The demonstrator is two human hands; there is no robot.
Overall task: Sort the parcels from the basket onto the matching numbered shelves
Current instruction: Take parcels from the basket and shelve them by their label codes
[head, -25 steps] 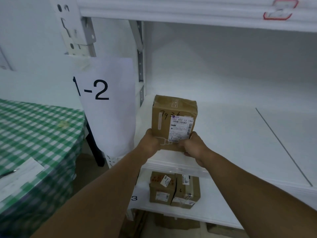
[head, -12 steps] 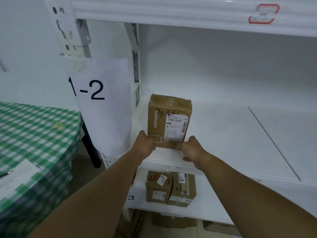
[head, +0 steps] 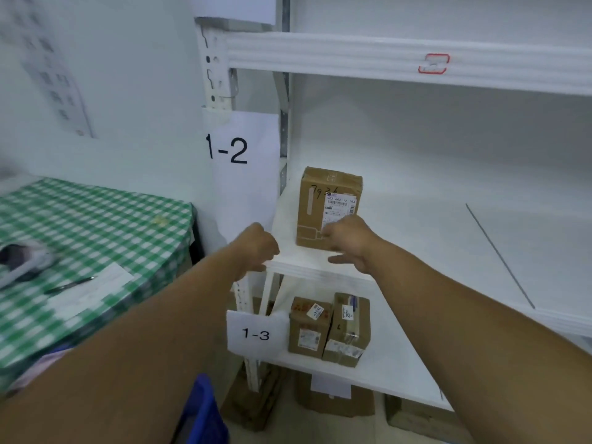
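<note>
Released since the earlier frame, our parcel (head: 323, 200) resting on the 1-2 shelf (head: 416, 251), left grip (head: 256, 248) curled and empty, right grip (head: 349, 245) spread just before it.

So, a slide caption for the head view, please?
Brown parcel stands on shelf 1-2, left hand and right hand close in front; two parcels on shelf 1-3.
</note>
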